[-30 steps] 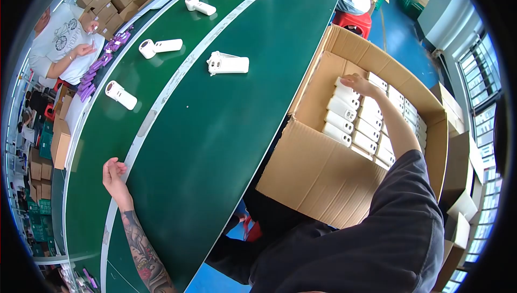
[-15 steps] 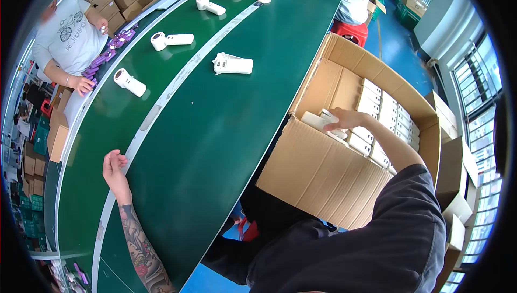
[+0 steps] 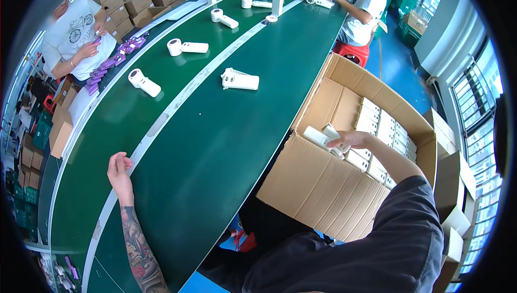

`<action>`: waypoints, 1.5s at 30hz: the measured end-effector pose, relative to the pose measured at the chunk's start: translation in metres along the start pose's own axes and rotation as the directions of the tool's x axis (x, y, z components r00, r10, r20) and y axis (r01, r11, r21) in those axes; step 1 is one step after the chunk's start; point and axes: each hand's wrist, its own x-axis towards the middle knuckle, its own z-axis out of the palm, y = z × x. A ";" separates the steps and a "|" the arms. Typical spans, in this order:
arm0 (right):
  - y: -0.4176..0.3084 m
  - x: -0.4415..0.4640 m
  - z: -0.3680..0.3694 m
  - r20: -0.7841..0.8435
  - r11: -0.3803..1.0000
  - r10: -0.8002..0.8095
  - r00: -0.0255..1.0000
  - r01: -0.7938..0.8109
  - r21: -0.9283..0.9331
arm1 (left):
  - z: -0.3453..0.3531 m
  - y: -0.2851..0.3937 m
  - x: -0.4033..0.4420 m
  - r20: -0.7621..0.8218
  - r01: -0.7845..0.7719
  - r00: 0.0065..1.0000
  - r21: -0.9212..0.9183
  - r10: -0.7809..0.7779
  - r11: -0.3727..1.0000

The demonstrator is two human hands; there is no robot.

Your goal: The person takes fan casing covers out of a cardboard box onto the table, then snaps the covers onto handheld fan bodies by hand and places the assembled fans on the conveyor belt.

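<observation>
My right hand (image 3: 349, 140) is inside a large open cardboard box (image 3: 318, 185), its fingers closed around white devices near the box's left side. One white device (image 3: 316, 136) lies tilted beside my fingertips. Rows of white devices (image 3: 385, 126) stand packed to the right of the hand. Over the belt's metal strip, my left hand (image 3: 119, 165) hangs with its fingers loosely curled and apart, holding nothing. A white device with a clear piece (image 3: 239, 80) lies on the green table (image 3: 215, 147).
White handheld fans (image 3: 144, 83) lie spaced along the green conveyor (image 3: 91, 147). Across it a person (image 3: 75, 40) handles purple items (image 3: 116, 58). Another person (image 3: 366, 13) sits at the far end by a red stool (image 3: 353, 51). Stacked cartons (image 3: 458, 180) stand at the right.
My right hand has moved from the box's far rows to its near left side, where devices now lie tilted. My left hand has barely moved. The view has shifted, showing more of the far end.
</observation>
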 end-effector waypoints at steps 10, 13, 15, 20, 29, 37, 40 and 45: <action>0.004 -0.005 -0.002 0.187 0.958 -0.036 0.982 -0.019 0.285 | -0.002 0.006 -0.001 -0.008 0.016 1.000 0.006 -0.016 1.000; -0.002 -0.017 0.000 0.184 0.951 -0.036 0.982 -0.023 0.307 | -0.002 0.007 -0.002 -0.005 0.017 1.000 0.015 -0.017 1.000; -0.005 -0.022 0.000 0.182 0.947 -0.034 0.983 -0.027 0.319 | -0.001 0.009 -0.003 -0.003 0.017 1.000 0.014 -0.016 1.000; -0.005 -0.017 0.002 0.182 0.943 -0.040 0.982 -0.023 0.331 | -0.004 0.007 -0.004 -0.011 0.022 1.000 0.024 -0.022 0.999; 0.014 -0.011 0.002 0.169 0.929 -0.110 0.979 0.041 0.368 | -0.004 0.007 -0.001 -0.008 0.027 1.000 0.013 -0.027 1.000; 0.022 -0.025 0.016 -0.030 0.859 -0.185 0.982 0.176 0.480 | -0.007 0.003 -0.001 0.010 0.008 1.000 0.036 -0.009 0.999; 0.026 -0.027 0.015 -0.075 0.820 -0.190 0.979 0.200 0.537 | -0.005 0.006 0.003 0.016 -0.006 1.000 0.042 0.005 0.999; 0.031 -0.030 0.003 -0.170 0.710 -0.200 0.965 0.262 0.654 | -0.008 0.006 0.002 0.014 -0.009 1.000 0.047 0.008 0.999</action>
